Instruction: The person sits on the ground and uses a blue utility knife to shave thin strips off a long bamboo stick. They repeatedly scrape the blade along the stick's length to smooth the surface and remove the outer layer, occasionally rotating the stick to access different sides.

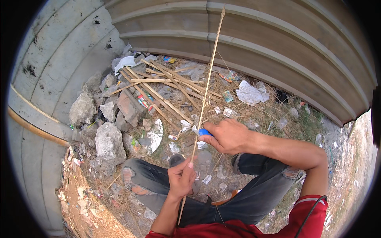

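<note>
Ground (93,208) below the stick (208,79) bears rubble (110,141) beside a pale wall (65,81).

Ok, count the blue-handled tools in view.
1: the blue-handled tool in the right grip, at the long stick held in the left grip. Others could be hidden under the litter.

A ribbed brown metal wall (278,43) curves along the far side, a stained pale wall (59,67) left; dry, littered ground (93,216) is sunlit near left.
</note>
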Demonstrator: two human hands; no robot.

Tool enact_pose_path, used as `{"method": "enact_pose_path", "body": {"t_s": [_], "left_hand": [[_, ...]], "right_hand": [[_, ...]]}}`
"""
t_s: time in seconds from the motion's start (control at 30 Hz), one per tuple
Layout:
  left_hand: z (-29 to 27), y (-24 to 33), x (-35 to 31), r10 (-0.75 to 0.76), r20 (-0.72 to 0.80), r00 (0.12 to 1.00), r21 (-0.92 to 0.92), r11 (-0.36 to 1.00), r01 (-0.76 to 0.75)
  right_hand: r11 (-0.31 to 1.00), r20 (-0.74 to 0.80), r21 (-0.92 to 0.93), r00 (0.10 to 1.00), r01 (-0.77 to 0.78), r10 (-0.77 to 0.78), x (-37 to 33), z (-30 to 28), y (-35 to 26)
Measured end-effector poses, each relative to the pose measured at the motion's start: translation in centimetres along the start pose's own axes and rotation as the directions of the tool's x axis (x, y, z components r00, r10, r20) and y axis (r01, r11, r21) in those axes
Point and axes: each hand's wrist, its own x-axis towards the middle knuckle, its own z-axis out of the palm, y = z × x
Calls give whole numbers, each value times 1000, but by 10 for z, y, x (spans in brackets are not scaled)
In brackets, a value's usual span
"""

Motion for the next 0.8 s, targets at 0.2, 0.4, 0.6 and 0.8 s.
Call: {"method": "enact_pose_path", "body": {"t_s": [0.2, 0.4, 0.6, 0.8], "left_hand": [[-10, -3, -29, -41, 16, 999, 80, 996, 39], [-52, -27, -82, -183, 90, 979, 45, 983, 179], [-98, -26, -133, -361, 103, 927, 11, 932, 362], [-107, -28, -146, -401, 92, 912, -39, 913, 406]], "right_hand": [[963, -179, 96, 948, -250, 264, 25, -31, 53], [908, -449, 151, 792, -390, 415, 19, -41, 164], [856, -460, 72, 744, -512, 484, -2, -44, 201], [821, -537, -31, 702, -570, 468, 10, -38, 196]]}}
